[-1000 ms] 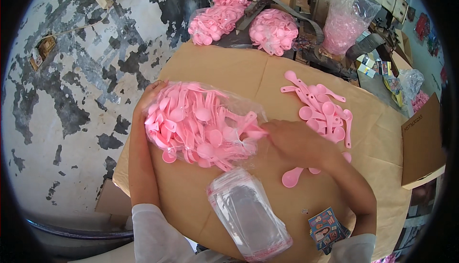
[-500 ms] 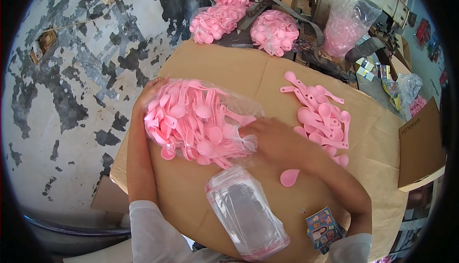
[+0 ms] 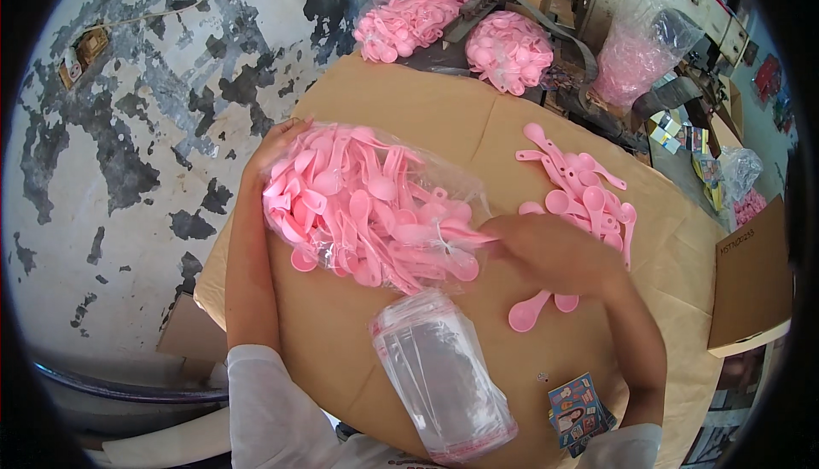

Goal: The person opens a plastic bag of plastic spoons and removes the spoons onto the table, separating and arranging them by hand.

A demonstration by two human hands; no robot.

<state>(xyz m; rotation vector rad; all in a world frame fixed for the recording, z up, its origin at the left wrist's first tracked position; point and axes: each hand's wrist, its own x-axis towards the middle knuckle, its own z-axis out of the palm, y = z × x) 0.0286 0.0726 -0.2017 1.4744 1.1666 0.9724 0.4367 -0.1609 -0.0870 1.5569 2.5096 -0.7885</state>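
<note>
A clear plastic bag full of pink measuring spoons [image 3: 358, 204] lies on the brown paper cover, its mouth toward the right. My left hand [image 3: 280, 139] is closed on the bag's far left edge. At the mouth, my right hand [image 3: 550, 251], blurred, has its fingers closed on a pink spoon [image 3: 469, 237] whose end sticks out of the bag. Beyond and partly under that hand is a loose pile of pink spoons [image 3: 589, 192]. One more loose spoon [image 3: 529, 311] rests just nearer to me.
A stack of clear plastic sleeves [image 3: 444, 384] lies in front of me, with printed cards [image 3: 580, 409] to its right. Filled bags of pink spoons [image 3: 509, 52] stand at the far edge beside machinery. An open cardboard box [image 3: 751, 277] is at the right.
My right hand has moved right, from the bag's mouth toward the loose pile, drawing a spoon. My left hand stays on the bag. The whole view has shifted slightly.
</note>
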